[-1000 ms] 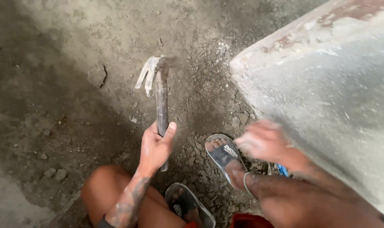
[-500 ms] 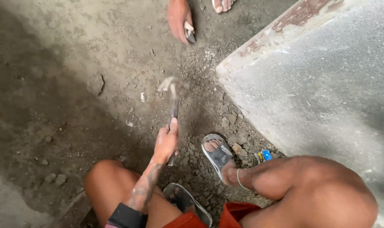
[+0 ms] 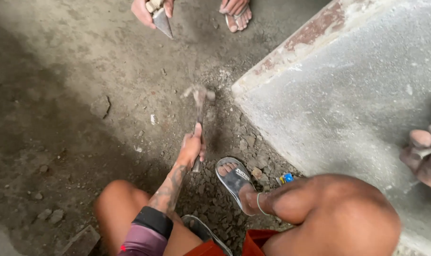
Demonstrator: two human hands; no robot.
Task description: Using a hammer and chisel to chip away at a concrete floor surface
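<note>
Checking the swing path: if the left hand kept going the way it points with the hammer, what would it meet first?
The left hand points up the frame along the hammer. First in line looks to be the loose rubble beside the concrete slab's corner; motion blur leaves depth uncertain.

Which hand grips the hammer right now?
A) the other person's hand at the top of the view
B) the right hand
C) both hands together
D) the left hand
D: the left hand is closed around the hammer handle, while the right hand is far off over the grey slab.
</note>
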